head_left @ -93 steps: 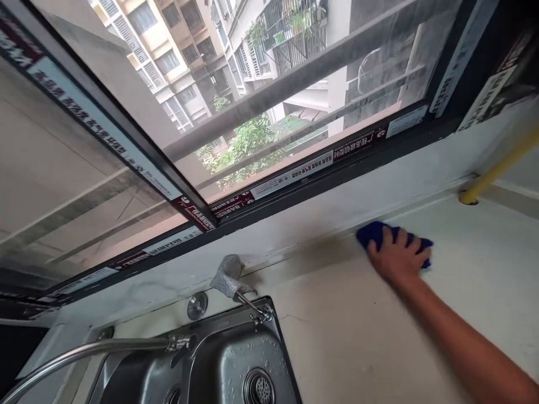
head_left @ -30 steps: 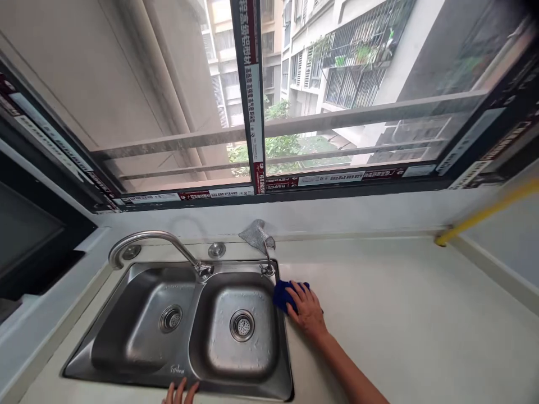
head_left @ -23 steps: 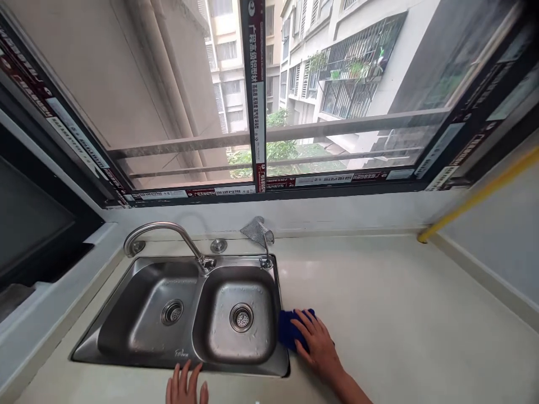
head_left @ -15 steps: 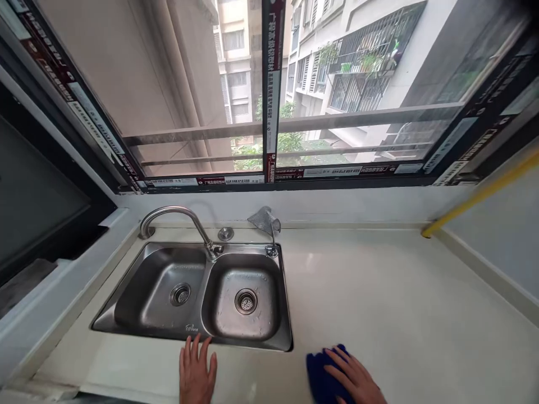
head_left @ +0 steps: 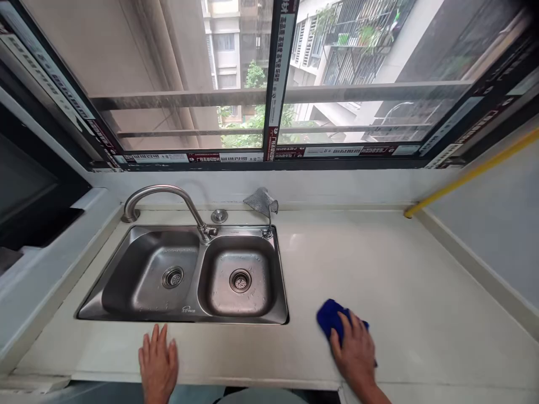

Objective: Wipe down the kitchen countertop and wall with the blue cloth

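My left hand (head_left: 158, 362) rests on the pale countertop (head_left: 236, 350) just in front of the sink, fingers stretched out and holding nothing. Under my right hand (head_left: 355, 348) lies a dark blue cloth (head_left: 329, 316), pressed against the counter to the right of the sink. My fingers and thumb grip the cloth, and part of it is hidden beneath the palm. The stainless steel double-bowl sink (head_left: 283, 297) is set into the counter; scattered drops show in its right bowl.
A curved faucet (head_left: 166, 189) stands behind the sink, with a round metal stopper (head_left: 219, 216) beside it. Grey mesh cloth (head_left: 261, 200) hangs on a small spout (head_left: 269, 221). A yellow pipe (head_left: 471, 174) meets the counter's back right corner. Windows rise behind the low wall.
My right hand and the blue cloth have moved to the right and farther from me. My left hand has shifted left along the counter. The view has tilted down.
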The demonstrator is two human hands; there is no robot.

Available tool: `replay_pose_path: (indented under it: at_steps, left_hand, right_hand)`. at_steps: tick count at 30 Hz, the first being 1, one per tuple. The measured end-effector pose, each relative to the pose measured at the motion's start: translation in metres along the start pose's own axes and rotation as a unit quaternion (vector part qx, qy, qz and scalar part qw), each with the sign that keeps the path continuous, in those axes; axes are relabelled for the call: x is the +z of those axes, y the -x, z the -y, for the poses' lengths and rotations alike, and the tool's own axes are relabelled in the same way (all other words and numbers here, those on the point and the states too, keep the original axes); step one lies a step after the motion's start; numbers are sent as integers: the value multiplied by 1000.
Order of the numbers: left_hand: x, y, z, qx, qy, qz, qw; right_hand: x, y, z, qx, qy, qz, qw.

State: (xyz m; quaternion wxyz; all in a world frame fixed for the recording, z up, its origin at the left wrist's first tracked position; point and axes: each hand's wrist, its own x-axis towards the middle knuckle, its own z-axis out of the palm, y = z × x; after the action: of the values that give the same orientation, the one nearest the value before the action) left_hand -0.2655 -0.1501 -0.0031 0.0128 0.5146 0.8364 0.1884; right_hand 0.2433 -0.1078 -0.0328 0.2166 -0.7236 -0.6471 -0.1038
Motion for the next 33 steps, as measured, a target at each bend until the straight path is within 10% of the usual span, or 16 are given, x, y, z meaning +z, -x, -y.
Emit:
replay_pose_path:
  at_steps: [6, 10, 17, 26, 33]
  left_hand:
    - [-4, 3, -17, -30, 3, -14, 999]
    - [-4, 1, -18, -7, -7, -38, 999]
    - [-5, 0, -21, -3, -13, -51, 999]
    - [-2, -2, -20, -20, -10, -52, 998]
    - [1, -2, -18, 2, -5, -79, 997]
  right_hand:
    - [8, 2, 120, -122, -88, 64, 987]
    - [7, -5, 150, -189, -153, 107, 964]
    - [-10, 17, 79, -210, -160, 106, 959]
    - [-10, -12, -75, 55, 7, -15, 998]
    - [33, -117, -25, 194, 35, -69, 978]
